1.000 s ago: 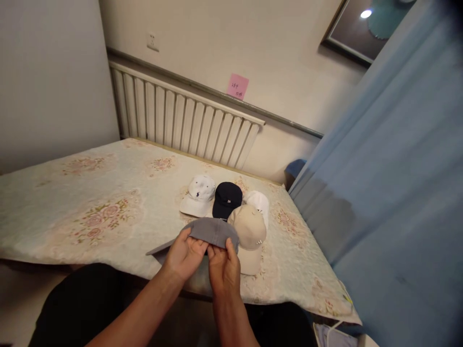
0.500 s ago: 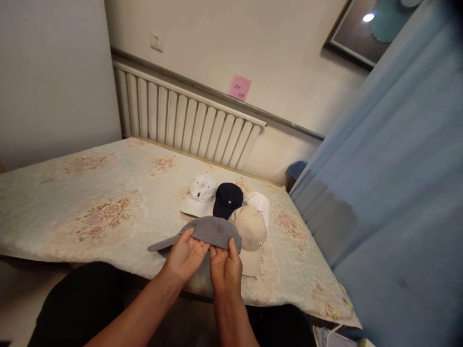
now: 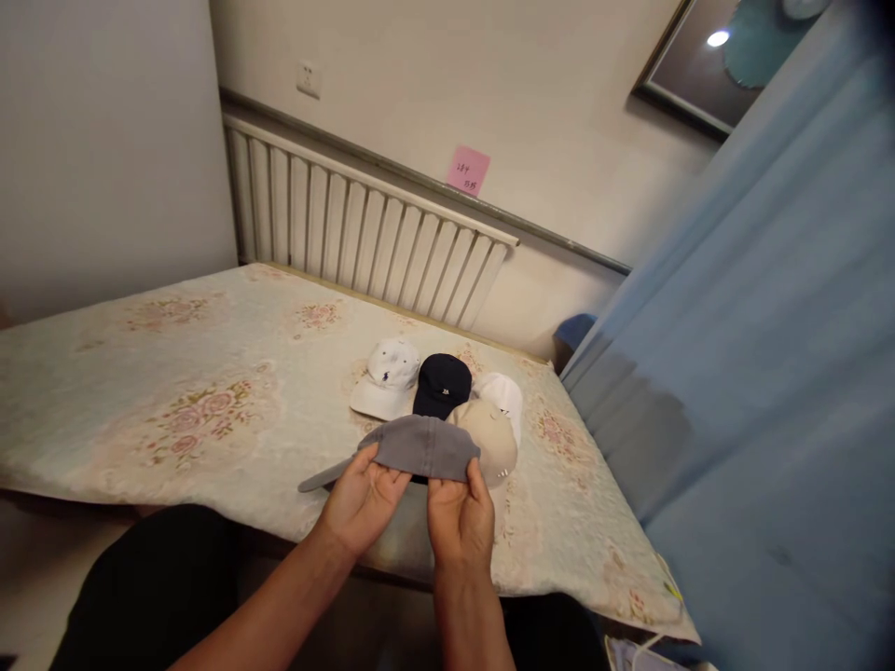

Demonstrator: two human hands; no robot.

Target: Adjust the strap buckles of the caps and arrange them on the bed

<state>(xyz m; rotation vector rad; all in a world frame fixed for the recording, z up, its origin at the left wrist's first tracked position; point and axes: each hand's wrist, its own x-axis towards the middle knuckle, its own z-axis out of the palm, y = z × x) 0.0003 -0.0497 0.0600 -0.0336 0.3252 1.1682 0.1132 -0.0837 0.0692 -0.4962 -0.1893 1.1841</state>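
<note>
I hold a grey cap with both hands just above the near edge of the bed. My left hand grips its rim on the left, thumb on top. My right hand pinches the rim on the right. The cap's brim points left. Behind it on the bedspread lie a beige cap, a dark navy cap, a white cap with a small logo and another white cap, partly hidden by the beige one.
The bed has a floral bedspread. A white slatted headboard stands against the wall, with a pink note above it. A blue curtain hangs close on the right. My dark-clad knee is at lower left.
My hands have spread slightly apart along the grey cap's rim and shifted a little to the right, with the cap lifted slightly. The other caps have not moved.
</note>
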